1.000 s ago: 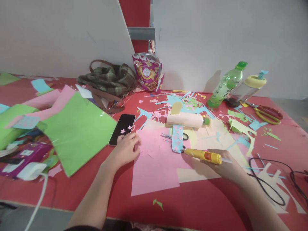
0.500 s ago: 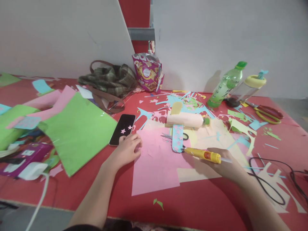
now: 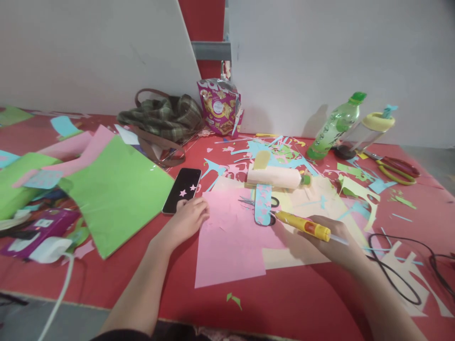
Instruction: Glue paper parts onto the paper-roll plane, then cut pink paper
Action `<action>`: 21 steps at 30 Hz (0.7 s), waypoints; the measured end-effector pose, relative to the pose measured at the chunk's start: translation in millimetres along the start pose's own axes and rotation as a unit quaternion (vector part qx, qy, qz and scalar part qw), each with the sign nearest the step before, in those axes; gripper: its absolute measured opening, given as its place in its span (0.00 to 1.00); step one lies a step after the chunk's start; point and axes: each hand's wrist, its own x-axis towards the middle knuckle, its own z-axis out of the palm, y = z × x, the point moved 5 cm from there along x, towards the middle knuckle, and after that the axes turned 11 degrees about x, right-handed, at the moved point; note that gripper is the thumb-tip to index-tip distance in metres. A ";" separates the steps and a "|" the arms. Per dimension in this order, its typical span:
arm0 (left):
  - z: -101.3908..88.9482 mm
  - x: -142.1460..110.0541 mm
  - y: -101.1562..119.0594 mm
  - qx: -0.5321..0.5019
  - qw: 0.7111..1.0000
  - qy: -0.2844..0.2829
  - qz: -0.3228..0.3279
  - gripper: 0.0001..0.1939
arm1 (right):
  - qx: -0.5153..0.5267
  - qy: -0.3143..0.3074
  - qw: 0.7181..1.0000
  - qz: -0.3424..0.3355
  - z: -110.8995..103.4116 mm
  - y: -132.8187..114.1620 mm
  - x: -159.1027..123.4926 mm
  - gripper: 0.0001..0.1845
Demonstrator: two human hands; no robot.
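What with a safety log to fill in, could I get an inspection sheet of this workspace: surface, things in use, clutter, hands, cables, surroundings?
Surface: red table, much of it under paper.
Things in use: yellow glue gun, tip beside a star-patterned blue strip; wrapped bottle lying at the strip's far end.
Clutter: small scissors partly hidden by the strip; paper scraps; phone bearing pink stars; larger scissors at right.
Hands: right hand grips the glue gun; left hand is by the phone, its contents unclear.
Cables: black cable loops at right; white cable runs over the near edge.
Surroundings: pale panels behind the table.
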 end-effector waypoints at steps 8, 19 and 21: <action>-3.7 -1.4 -1.9 -0.019 1.000 -0.021 -0.007 0.06 | -0.007 -0.008 1.000 0.011 -0.8 -0.5 0.9 0.08; 1.7 -0.2 1.1 -0.024 0.999 -0.023 0.001 0.07 | -0.004 -0.011 1.000 0.011 0.8 1.9 0.0 0.09; -1.4 -0.1 2.6 -0.029 0.999 -0.019 0.003 0.07 | 0.002 -0.010 1.000 0.010 0.4 1.9 0.1 0.09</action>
